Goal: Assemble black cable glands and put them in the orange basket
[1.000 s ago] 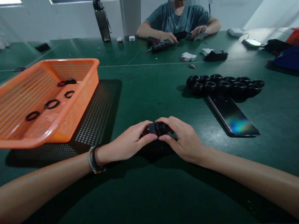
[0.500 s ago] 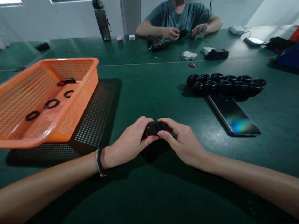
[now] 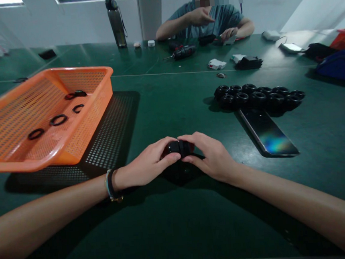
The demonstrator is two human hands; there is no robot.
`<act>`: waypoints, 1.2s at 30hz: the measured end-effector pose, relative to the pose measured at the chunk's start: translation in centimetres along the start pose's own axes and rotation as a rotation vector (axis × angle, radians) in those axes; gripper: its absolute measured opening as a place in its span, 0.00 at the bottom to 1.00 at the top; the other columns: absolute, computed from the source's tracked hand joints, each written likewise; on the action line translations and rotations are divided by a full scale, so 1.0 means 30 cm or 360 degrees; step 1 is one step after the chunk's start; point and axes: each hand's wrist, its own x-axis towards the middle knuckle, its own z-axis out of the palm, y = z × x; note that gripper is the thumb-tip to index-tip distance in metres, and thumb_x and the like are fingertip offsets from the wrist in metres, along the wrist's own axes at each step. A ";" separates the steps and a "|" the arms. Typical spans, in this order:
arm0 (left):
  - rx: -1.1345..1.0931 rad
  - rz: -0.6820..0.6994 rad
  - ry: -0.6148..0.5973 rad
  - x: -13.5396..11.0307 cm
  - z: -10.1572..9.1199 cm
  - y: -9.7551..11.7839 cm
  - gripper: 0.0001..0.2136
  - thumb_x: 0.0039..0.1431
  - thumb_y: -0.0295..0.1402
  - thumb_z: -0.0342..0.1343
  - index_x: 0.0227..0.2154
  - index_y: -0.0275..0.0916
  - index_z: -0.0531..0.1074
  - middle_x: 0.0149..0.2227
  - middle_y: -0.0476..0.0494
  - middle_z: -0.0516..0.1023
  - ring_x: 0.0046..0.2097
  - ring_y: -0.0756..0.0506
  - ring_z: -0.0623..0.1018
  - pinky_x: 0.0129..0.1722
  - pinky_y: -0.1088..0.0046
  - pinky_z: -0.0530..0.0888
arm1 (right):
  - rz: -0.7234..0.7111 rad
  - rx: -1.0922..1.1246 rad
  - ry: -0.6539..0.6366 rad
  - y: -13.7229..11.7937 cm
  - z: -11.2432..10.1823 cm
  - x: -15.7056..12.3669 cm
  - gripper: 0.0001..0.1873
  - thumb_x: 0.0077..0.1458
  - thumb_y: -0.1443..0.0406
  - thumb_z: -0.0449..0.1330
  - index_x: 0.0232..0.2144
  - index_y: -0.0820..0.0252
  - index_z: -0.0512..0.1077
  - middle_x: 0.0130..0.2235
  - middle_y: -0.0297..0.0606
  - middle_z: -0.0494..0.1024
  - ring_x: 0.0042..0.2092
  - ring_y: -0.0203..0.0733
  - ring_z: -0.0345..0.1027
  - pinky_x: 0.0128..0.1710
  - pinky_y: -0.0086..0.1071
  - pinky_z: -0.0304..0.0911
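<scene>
Near the front of the green table, a black cable gland [image 3: 179, 147] with a rounded end and a ridged middle is held between both hands. My left hand [image 3: 152, 161] wears a wristband and is closed on the gland's left end, thumb in front. On the right end, my right hand [image 3: 212, 156] grips with thumb and fingers. The fingers partly cover both ends. To the right, several similar black glands [image 3: 257, 98] stand in a cluster with their round openings up. Several black rings [image 3: 58, 120] lie in the orange basket to the left.
The perforated orange basket [image 3: 95, 128] stands left of my hands. A phone [image 3: 269, 133] lies beside the cluster. Farther back are a power drill [image 3: 182, 52], a water bottle [image 3: 117, 25] and small packets [image 3: 216, 64]. Across the table sits a person [image 3: 193, 21] in a blue-green shirt.
Both hands have shifted slightly on the gland and its right end has turned a little, showing more of the ridged part. Across the table, the person has raised one hand toward the chest.
</scene>
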 end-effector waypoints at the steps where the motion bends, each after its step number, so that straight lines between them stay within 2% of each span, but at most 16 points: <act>1: -0.0007 0.0000 -0.0011 0.000 -0.001 0.000 0.12 0.63 0.39 0.44 0.41 0.36 0.65 0.40 0.42 0.73 0.41 0.44 0.73 0.43 0.67 0.70 | -0.0030 -0.0020 0.0019 0.001 0.001 0.000 0.18 0.63 0.56 0.47 0.45 0.64 0.65 0.36 0.45 0.77 0.35 0.42 0.70 0.33 0.34 0.68; 5: 0.0039 -0.0039 -0.0016 0.000 0.003 0.001 0.11 0.63 0.38 0.43 0.40 0.36 0.64 0.40 0.41 0.72 0.40 0.44 0.72 0.42 0.67 0.70 | -0.0029 -0.0050 0.0067 -0.013 0.007 0.001 0.18 0.63 0.56 0.47 0.43 0.65 0.66 0.35 0.45 0.76 0.34 0.41 0.69 0.32 0.34 0.67; 10: 0.0070 -0.0059 0.0054 -0.007 0.017 0.001 0.09 0.63 0.36 0.44 0.40 0.37 0.64 0.40 0.42 0.72 0.40 0.44 0.73 0.42 0.67 0.71 | 0.0146 -0.0005 0.0061 -0.041 0.012 0.002 0.20 0.64 0.56 0.45 0.42 0.66 0.67 0.33 0.44 0.76 0.31 0.40 0.69 0.30 0.33 0.67; 16: 0.0186 0.0031 0.0101 -0.014 0.022 -0.001 0.10 0.64 0.38 0.45 0.39 0.36 0.63 0.40 0.42 0.72 0.40 0.44 0.72 0.41 0.67 0.71 | 0.0402 0.0149 0.0010 -0.058 0.011 -0.005 0.21 0.63 0.54 0.46 0.43 0.65 0.68 0.34 0.45 0.78 0.32 0.41 0.72 0.29 0.32 0.68; 28: 0.0645 0.0249 0.0174 -0.005 0.020 -0.018 0.11 0.62 0.38 0.51 0.39 0.35 0.63 0.40 0.41 0.71 0.42 0.42 0.71 0.43 0.64 0.71 | 0.0862 0.0589 -0.0148 -0.093 -0.003 0.014 0.10 0.59 0.64 0.51 0.37 0.61 0.70 0.29 0.34 0.75 0.27 0.36 0.67 0.25 0.28 0.61; 32: 0.0621 0.0201 0.0149 -0.004 0.016 -0.014 0.10 0.61 0.38 0.51 0.40 0.36 0.63 0.40 0.41 0.70 0.42 0.42 0.71 0.43 0.64 0.71 | 0.0832 0.0571 -0.0140 -0.086 0.000 0.011 0.11 0.60 0.62 0.51 0.37 0.61 0.70 0.29 0.35 0.76 0.28 0.37 0.69 0.25 0.29 0.63; 36: 0.0448 0.0109 0.0132 -0.003 0.011 -0.007 0.09 0.62 0.37 0.47 0.39 0.36 0.64 0.39 0.41 0.71 0.40 0.43 0.72 0.41 0.65 0.70 | 0.0555 0.0293 -0.0086 -0.049 0.002 0.010 0.17 0.61 0.56 0.50 0.41 0.62 0.69 0.33 0.40 0.78 0.31 0.41 0.71 0.29 0.33 0.66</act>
